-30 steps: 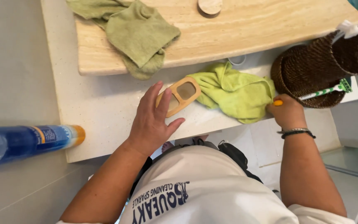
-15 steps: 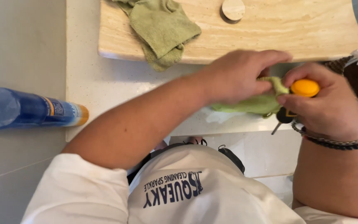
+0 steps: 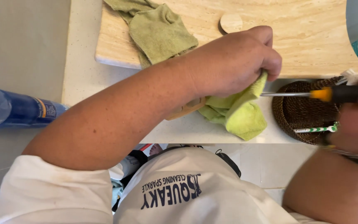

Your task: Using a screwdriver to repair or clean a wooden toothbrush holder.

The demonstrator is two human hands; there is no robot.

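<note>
Lime-green cloth (image 3: 239, 114) bunched, draping onto counter edge — black-yellow-handled screwdriver (image 3: 311, 94) level, shaft touching it.

— What is on the stone sink (image 3: 311, 37)?
— A dull green cloth (image 3: 156, 31), all crumpled, and a round stone plug (image 3: 231, 23).
— What lies at the left?
— A blue spray can (image 3: 15, 108) on its side, past the edge of the white surface (image 3: 81, 83).
— And on the right?
— A dark woven basket (image 3: 301, 114) with a green and white striped stick (image 3: 315, 130) in it.
</note>
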